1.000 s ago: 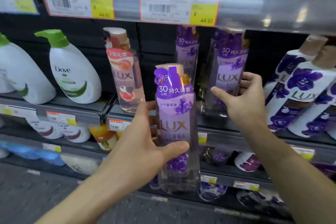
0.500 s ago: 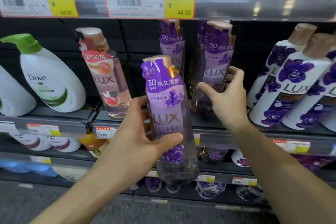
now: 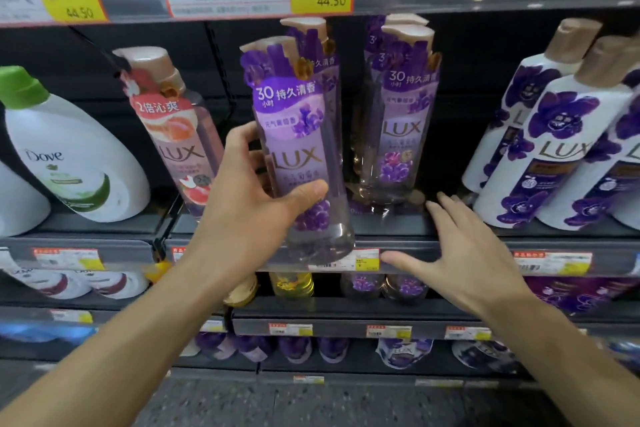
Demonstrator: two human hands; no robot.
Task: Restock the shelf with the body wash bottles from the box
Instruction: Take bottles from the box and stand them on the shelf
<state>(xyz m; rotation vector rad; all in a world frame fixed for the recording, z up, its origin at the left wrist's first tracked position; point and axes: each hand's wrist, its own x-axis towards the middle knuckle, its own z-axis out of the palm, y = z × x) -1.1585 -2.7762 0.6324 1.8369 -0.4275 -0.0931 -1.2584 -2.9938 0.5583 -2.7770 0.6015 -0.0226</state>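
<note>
While gripped upright in left hand (image 3: 249, 204), bottle (image 3: 298, 163) hangs over shelf (image 3: 450, 246) edge; right hand (image 3: 460, 253) open, empty. Advise sliding back beside row (image 3: 401, 121).

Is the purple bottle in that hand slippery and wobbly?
Probably a bit slippery: the purple Lux bottle looks smooth and glossy, so the left hand wraps it. It's tall and narrow, so likely tippy. It looks full, so likely heavy.

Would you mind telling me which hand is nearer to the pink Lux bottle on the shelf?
Left. The left hand, holding a purple bottle, sits just right of the pink Lux bottle; the right hand is farther right, open at the shelf edge.
</note>
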